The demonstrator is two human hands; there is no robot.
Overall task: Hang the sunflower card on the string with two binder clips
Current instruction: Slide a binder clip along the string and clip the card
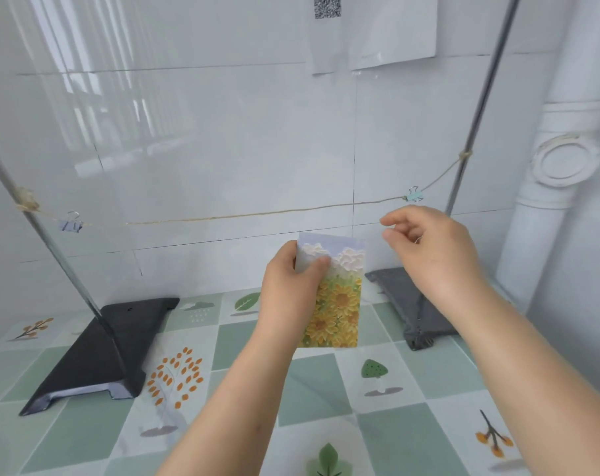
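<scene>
My left hand point(288, 286) grips the sunflower card point(339, 304) by its upper left corner and holds it upright, a little below the string point(257, 214). The string runs between two metal rods. A pale blue binder clip point(70, 224) hangs on it at the left end, and a mint green binder clip point(413, 195) at the right end. To the right of the card's top, my right hand point(429, 245) hovers with fingers spread and empty, just below and left of the green clip.
Two dark stand bases point(96, 352) point(412, 304) sit on the green patterned tabletop, each with a slanted metal rod point(477, 108). A white tiled wall is close behind the string. A white pipe point(563, 166) runs down at the right. Paper sheets point(374, 32) hang on the wall above.
</scene>
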